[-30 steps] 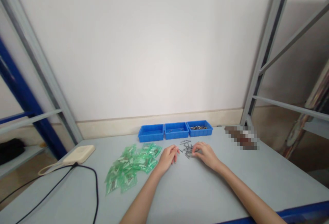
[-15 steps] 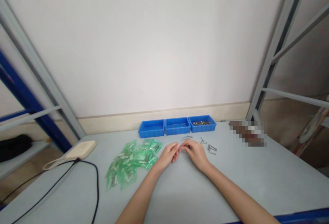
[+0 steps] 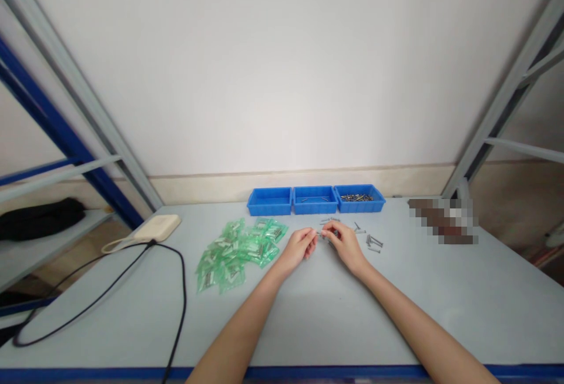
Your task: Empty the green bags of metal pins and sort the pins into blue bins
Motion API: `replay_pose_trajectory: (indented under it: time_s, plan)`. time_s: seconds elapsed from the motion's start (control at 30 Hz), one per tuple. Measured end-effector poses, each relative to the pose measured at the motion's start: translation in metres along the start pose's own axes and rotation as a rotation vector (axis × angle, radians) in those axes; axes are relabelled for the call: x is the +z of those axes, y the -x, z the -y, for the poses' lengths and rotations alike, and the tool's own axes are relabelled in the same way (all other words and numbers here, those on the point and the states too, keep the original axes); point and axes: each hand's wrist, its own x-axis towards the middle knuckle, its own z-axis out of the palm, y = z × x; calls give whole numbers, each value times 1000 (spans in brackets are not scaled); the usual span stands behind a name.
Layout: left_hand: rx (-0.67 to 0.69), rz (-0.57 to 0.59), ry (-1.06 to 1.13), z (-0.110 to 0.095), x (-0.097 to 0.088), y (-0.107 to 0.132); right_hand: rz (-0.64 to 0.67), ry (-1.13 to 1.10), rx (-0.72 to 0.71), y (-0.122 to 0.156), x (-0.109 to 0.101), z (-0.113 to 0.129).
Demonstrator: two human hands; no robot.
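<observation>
Pinching a slim steel screw [image 3: 322, 233] in its fingertips [image 3: 326, 230], the right hand [image 3: 346, 249] sits close in front of the left hand [image 3: 299, 249], and the end of the screw appears to reach the left fingertips [image 3: 314, 236]. The picture is too small to tell whether the left grip is pressed on the screw or only curled beside it. Both grips have drawn together since the view 1 second earlier, when they lay spread on either side of a loose heap of screws. That heap has since thinned out: the loose screws [image 3: 374, 243] now lie scattered in small groups just right of the hands, with a few more [image 3: 330, 219] nearer the trays, all on the pale grey tabletop [image 3: 308, 325]. Along its back edge stand 3 blue plastic trays, side by side. The rightmost tray [image 3: 374, 191] holds a pile of screws, the middle tray [image 3: 315, 191] holds a few, and the leftmost tray [image 3: 269, 192] stands beside them. Just left of the left hand lies a spread of small green plastic bags [image 3: 238, 255] with metal parts inside. Further left rest a cream plastic pad [image 3: 161, 227] and its black cable [image 3: 184, 296], while a pixelated object [image 3: 443, 221] at the back right cannot be made out.
</observation>
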Motion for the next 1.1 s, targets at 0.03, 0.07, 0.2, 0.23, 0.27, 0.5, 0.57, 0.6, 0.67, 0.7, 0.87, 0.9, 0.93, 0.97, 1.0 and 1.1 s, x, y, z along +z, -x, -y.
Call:
replay_pose_trajectory:
  time_s: [0.03, 0.07, 0.2, 0.23, 0.27, 0.5, 0.57, 0.6, 0.67, 0.7, 0.87, 0.9, 0.93, 0.97, 1.0, 1.1]
  plan:
    - [6, -16, 4, -1, 0, 1, 14, -1, -3, 0, 0, 1]
    - [9, -29, 9, -2, 0, 1, 32, -3, -8, 0, 1, 1]
    - [4, -19, 43, -2, 1, 0, 115, -8, -30, 0, 2, -2]
    - [1, -5, 50, -1, 1, 0, 124, -13, -28, 0, 2, -3]
    - [1, 9, 53, -1, 1, 0, 127, -22, -21, 0, 3, -5]
    - [40, -34, 21, 3, 2, 2, 80, -52, 19, -2, 1, -6]
    - [21, -28, 33, 4, 3, 1, 78, -35, -7, -1, 0, -2]
    - [8, -20, 38, 4, 3, 0, 86, -26, -23, -1, -1, 1]
    - [-14, -6, 38, 4, 3, 0, 111, -15, -43, 1, -1, 5]
    - [-17, 0, 33, 3, 3, 0, 116, -11, -44, 1, -1, 6]
    - [22, 3, 5, -5, 4, 4, 76, 34, -42, 3, -3, 7]
    - [26, -7, 9, -6, 4, 4, 64, 42, -42, 2, -4, 7]
    - [29, -16, 19, -6, 3, 4, 49, 47, -39, 2, -5, 7]
    - [31, -18, 30, -5, 3, 3, 34, 49, -36, 1, -6, 7]
    - [32, -12, 42, -4, 3, 2, 22, 49, -34, 0, -6, 7]
    - [20, 26, 59, 0, 3, 0, 42, 22, -19, 1, -6, 8]
